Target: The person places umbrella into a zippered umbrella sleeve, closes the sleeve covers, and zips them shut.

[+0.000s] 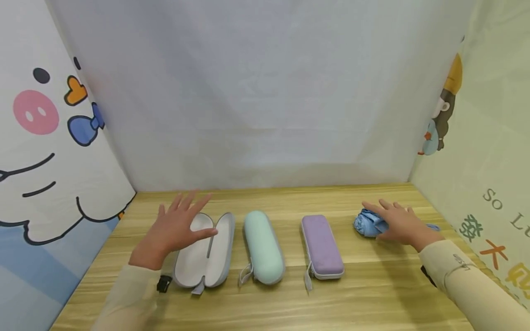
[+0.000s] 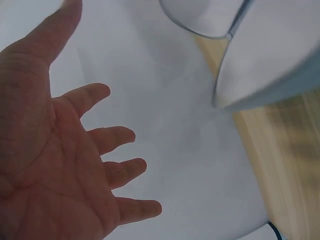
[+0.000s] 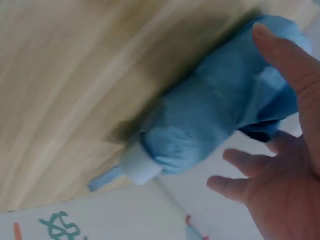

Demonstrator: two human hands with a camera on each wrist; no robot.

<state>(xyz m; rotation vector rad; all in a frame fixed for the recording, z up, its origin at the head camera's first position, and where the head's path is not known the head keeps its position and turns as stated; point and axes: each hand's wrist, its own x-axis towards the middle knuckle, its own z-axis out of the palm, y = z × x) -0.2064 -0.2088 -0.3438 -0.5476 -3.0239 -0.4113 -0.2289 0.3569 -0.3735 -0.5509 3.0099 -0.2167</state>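
Hovering over a wood-grain tabletop (image 1: 298, 305), a person's two bare hands are set wide apart, with a row of things lying between and beneath them. Near the tabletop's left edge, the left hand (image 1: 175, 233) has its fingers spread and holds nothing; the left wrist view shows a gap between it and the open case (image 1: 203, 264), pale inside with a bluish shell. That case lies with both halves folded outward, probably because its joined spine lets it rest that way, so the inside faces up. Next to it, in the middle, is a rounded mint case (image 1: 264, 248), closed, then a flatter purple case (image 1: 323, 246), also closed. The pull tabs (image 1: 308, 279) on the cases point toward the tabletop's near side, which likely keeps them within easy reach. Toward the right edge, a folded blue umbrella (image 3: 215, 100) lies on its side, its white handle (image 3: 140, 165) and strap (image 3: 104, 178) toward that edge; such a loose bundle would hardly stand upright. The right hand (image 1: 397, 224) is spread over it, fingers apart and not wrapped around it; whether the thumb touches the fabric, I cannot tell.
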